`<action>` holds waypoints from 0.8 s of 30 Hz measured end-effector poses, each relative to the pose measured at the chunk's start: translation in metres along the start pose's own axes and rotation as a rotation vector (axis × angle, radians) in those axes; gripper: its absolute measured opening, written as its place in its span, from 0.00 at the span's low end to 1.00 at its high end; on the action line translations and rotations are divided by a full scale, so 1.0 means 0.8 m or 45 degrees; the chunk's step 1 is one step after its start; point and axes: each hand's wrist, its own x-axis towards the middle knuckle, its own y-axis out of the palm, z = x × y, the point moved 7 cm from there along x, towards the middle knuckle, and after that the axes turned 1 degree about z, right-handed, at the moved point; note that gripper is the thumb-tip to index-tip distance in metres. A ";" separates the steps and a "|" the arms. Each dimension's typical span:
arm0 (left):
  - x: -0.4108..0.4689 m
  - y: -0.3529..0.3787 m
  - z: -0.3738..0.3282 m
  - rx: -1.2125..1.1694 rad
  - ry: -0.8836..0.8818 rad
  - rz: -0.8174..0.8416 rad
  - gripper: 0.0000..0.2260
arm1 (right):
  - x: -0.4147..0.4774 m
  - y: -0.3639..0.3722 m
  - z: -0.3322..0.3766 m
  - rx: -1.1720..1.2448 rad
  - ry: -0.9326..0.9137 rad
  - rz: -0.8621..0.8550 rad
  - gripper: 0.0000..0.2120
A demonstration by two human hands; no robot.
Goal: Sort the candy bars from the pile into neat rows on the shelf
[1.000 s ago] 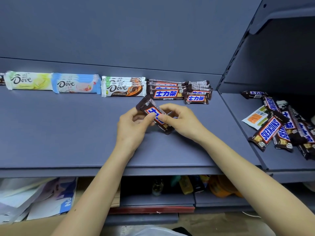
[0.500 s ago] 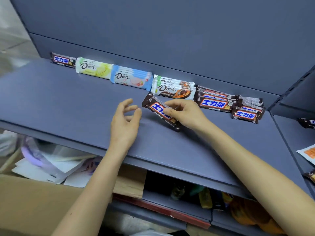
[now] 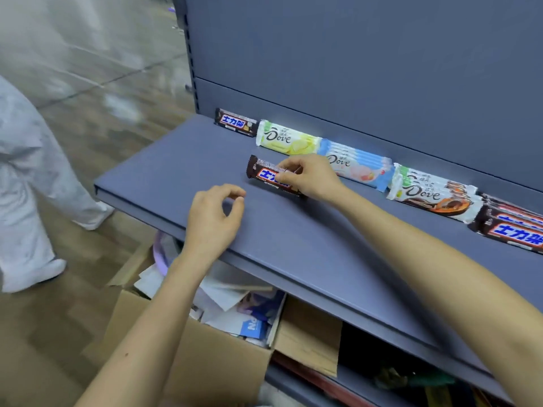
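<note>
Carried toward the shelf's left edge, the Snickers bar is pinched in the right grip near the yellow Dove bar; left grip loosely curled, empty

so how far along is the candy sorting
Done: a row along the back of the shelf, from a lone brown bar through a yellow-green Dove, a blue Dove stack and an orange Dove stack to a brown bar stack. In hand: the right hand pinches another brown bar in front of the Doves; the left hand holds nothing. Left: placing that bar. The pile is out of view, so what remains is unknown.
</note>
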 end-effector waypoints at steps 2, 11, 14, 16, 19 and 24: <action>0.025 -0.010 0.023 0.096 0.078 0.026 0.07 | 0.025 0.016 0.014 -0.048 -0.001 0.004 0.11; 0.101 -0.021 0.086 0.287 0.241 0.131 0.20 | 0.137 0.043 0.062 -0.308 0.005 -0.093 0.13; 0.095 -0.024 0.084 0.222 0.225 0.090 0.14 | 0.168 0.048 0.065 -0.353 0.057 -0.120 0.14; 0.093 -0.027 0.082 0.197 0.213 0.081 0.13 | 0.184 0.053 0.066 -0.373 0.086 -0.135 0.15; 0.093 -0.027 0.082 0.185 0.244 0.103 0.13 | 0.201 0.061 0.070 -0.434 0.099 -0.146 0.15; 0.092 -0.028 0.080 0.155 0.250 0.110 0.12 | 0.219 0.070 0.074 -0.595 0.087 -0.151 0.13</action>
